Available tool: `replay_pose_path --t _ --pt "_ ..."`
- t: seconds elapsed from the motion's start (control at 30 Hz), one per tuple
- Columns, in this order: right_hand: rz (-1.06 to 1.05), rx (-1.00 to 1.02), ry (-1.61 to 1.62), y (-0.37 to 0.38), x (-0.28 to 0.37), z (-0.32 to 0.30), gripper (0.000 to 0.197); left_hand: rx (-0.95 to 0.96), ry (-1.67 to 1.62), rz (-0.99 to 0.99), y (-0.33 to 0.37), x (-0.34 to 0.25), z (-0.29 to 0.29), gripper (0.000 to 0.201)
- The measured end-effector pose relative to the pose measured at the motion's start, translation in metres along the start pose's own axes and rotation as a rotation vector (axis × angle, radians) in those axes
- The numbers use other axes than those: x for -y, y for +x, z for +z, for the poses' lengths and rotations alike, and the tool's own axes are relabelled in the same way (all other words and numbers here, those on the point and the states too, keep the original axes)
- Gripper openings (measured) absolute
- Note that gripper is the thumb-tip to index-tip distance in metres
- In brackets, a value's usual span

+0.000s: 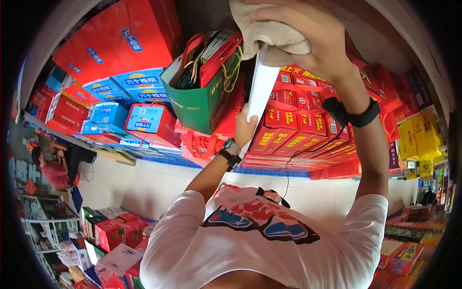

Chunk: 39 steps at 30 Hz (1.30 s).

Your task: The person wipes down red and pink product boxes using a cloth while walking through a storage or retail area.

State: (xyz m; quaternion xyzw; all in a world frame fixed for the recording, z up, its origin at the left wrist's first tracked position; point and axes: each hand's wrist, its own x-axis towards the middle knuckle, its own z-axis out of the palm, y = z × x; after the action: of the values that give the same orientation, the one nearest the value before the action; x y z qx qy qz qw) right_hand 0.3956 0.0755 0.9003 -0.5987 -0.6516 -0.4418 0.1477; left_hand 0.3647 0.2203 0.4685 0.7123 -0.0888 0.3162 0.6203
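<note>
Packed shop displays of red boxes [281, 123] and blue boxes [137, 79] rise from a low blue platform [276, 172] above a pale floor [144, 180]. Over them, a person holds a white strip [262, 84] aslant, just beside an open green bag [195, 108] whose mouth faces up, presumably to keep its folded red bags [209, 72] within reach. Fingers of the left hand [248, 126] close around the strip's lower part, seemingly to steady it; the right hand's [313, 36] grip curls partly shut over a beige cloth [272, 33] at the upper end, apparently keeping fabric between palm and strip.
</note>
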Motion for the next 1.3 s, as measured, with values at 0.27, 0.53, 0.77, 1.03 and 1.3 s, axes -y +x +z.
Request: replay_pose_path --t 0.27,0.53,0.77,1.03,1.3 --pt "-0.051 0.123 0.016 -0.044 0.022 0.024 0.041 -0.052 0.068 -0.043 -0.013 0.006 0.010 0.052" --pt "-0.126 0.346 0.079 -0.097 0.048 0.053 0.060 -0.104 0.129 -0.054 -0.017 0.005 0.017 0.059" --pt "-0.218 0.241 0.101 -0.028 0.019 0.011 0.044 -0.214 0.289 0.063 -0.023 0.014 0.026 0.080" --pt "-0.018 0.099 0.178 -0.001 0.007 0.004 0.014 -0.240 0.215 0.086 -0.010 0.018 0.038 0.089" --pt "0.102 0.278 0.258 -0.089 0.047 0.068 0.038 -0.251 0.145 0.050 -0.028 0.044 0.040 0.067"
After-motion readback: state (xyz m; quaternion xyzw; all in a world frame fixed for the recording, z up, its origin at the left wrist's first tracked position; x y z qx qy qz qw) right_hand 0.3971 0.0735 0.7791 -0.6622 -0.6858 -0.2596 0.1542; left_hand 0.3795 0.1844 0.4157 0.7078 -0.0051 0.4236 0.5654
